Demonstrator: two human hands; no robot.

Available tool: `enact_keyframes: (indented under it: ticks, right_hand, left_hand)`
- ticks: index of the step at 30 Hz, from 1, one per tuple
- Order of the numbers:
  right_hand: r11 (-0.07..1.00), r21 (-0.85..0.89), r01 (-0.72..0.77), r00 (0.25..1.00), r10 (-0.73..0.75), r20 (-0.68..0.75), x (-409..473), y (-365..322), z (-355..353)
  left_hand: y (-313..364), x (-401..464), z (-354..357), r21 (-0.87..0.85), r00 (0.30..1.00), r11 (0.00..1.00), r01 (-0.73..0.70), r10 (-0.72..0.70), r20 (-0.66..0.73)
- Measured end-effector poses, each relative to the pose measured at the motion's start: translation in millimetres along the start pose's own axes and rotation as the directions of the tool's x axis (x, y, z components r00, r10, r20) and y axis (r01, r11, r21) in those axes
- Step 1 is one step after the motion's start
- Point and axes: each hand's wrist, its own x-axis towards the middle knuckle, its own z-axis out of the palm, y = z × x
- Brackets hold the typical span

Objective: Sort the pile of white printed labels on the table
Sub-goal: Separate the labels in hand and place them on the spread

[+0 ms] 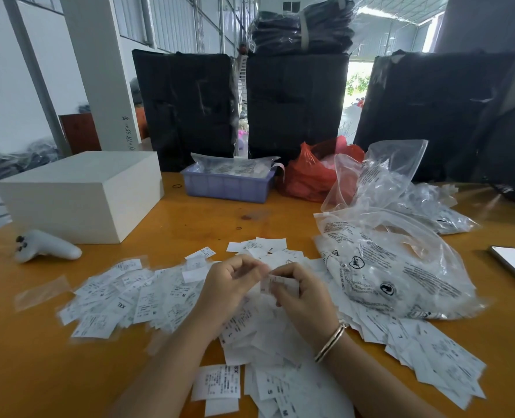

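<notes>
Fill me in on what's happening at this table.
A person is sorting white printed labels at a wooden table. Both hands are raised just above the pile: the left hand and the right hand together pinch one small label between their fingertips. Labels lie loose all around the hands, still mixed in sizes. Clear printed plastic bags sit to the right, a white box to the left.

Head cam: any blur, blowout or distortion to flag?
Head view: both hands, left hand and right hand, and the pinched label are motion-blurred; the doorway behind is blown out; wide-angle bends the pillar; nearer labels read fine.
</notes>
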Motion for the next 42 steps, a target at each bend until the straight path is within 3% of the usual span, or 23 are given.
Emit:
enact_keyframes:
  ticks: [4, 8, 11, 16, 18, 23, 29, 35, 39, 42]
  right_hand:
    - [0.995, 0.085, -0.055, 0.998, 0.056, -0.003, 1, 1, -1]
    - [0.965, 0.246, -0.090, 0.989, 0.115, -0.088, 3, 4, -7]
    - [0.984, 0.177, -0.031, 0.991, 0.054, -0.126, 2, 4, -9]
    - [0.984, 0.163, -0.074, 0.996, 0.065, 0.058, -2, -3, 1]
    - [0.989, 0.116, -0.097, 0.994, 0.090, 0.062, -1, -3, 2]
    - [0.995, 0.014, -0.098, 0.995, 0.098, 0.018, 3, -1, -3]
    - [0.992, 0.082, -0.092, 0.995, 0.089, 0.037, 2, -3, -4]
    - [0.966, 0.245, 0.075, 0.980, -0.027, -0.196, 0, -2, -8]
    - [0.970, 0.190, 0.150, 0.960, -0.097, -0.264, -1, -4, -7]
    - [0.984, 0.096, 0.151, 0.966, -0.126, -0.226, -2, -6, -4]
  left_hand:
    - [0, -2, 2, 0.034, 0.999, 0.999, -0.009, 0.007, 0.041]
    - [-3, 1, -1, -0.027, 0.997, 0.997, 0.066, -0.067, -0.046]
    - [-2, 0, -2, -0.006, 0.996, 0.998, 0.068, -0.068, -0.049]
    - [1, -3, 2, 0.004, 0.997, 0.999, 0.050, -0.049, -0.066]
    - [3, -3, 0, -0.029, 0.994, 0.996, 0.088, -0.090, -0.063]
    - [7, -4, -4, -0.092, 0.968, 0.975, 0.203, -0.185, 0.168]
    - [7, -4, -2, -0.088, 0.980, 0.978, 0.188, -0.181, 0.083]
    - [6, -2, -4, -0.082, 0.984, 0.981, 0.175, -0.174, 0.023]
    - [3, 0, -2, 0.004, 0.987, 0.987, 0.159, -0.159, 0.021]
    - [3, 0, -1, 0.029, 0.988, 0.988, 0.151, -0.151, 0.020]
